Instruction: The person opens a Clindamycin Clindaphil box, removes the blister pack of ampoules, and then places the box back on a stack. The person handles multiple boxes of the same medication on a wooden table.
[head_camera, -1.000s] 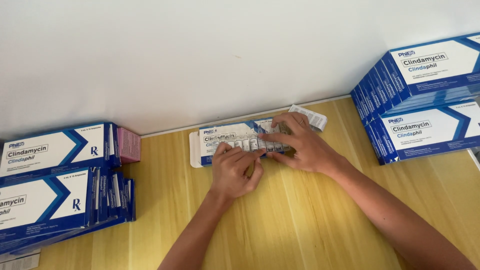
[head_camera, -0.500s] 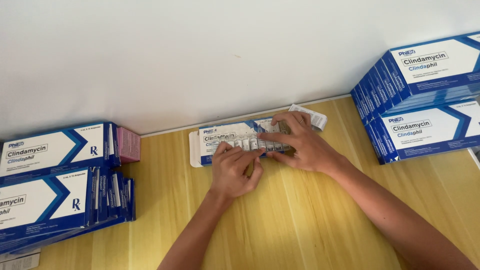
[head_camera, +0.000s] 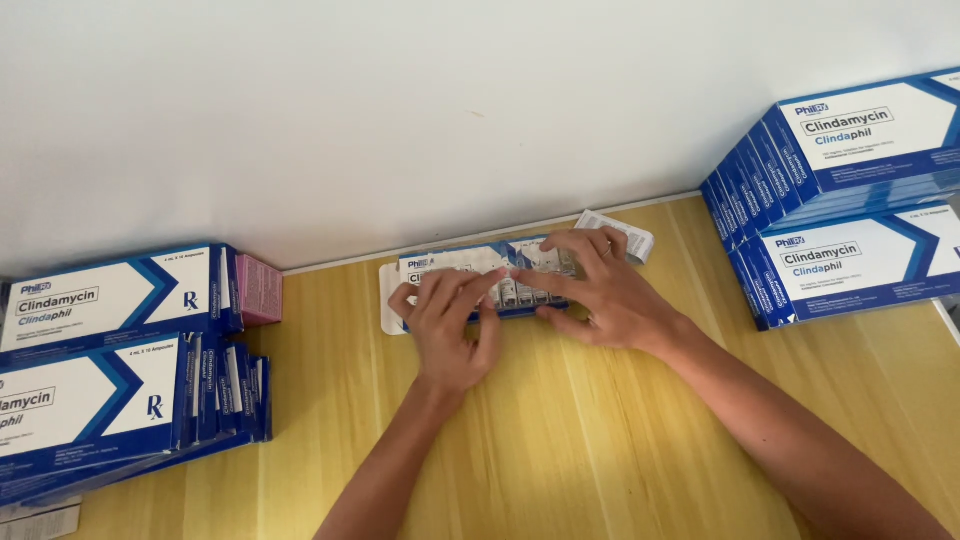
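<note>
A blue and white medicine box lies flat against the white wall on the wooden table. A clear tray of small ampoules rests on its front half. My left hand lies on the tray's left part, fingers spread over it. My right hand covers the right part, with fingertips pressing on the tray. A folded paper leaflet sticks out behind my right hand.
Stacks of blue and white medicine boxes stand at the left, with a pink box behind them. More stacked boxes fill the right corner. A white wall bounds the table's far edge.
My left hand has slid a little up and to the right over the ampoule tray. My right hand stays in place.
</note>
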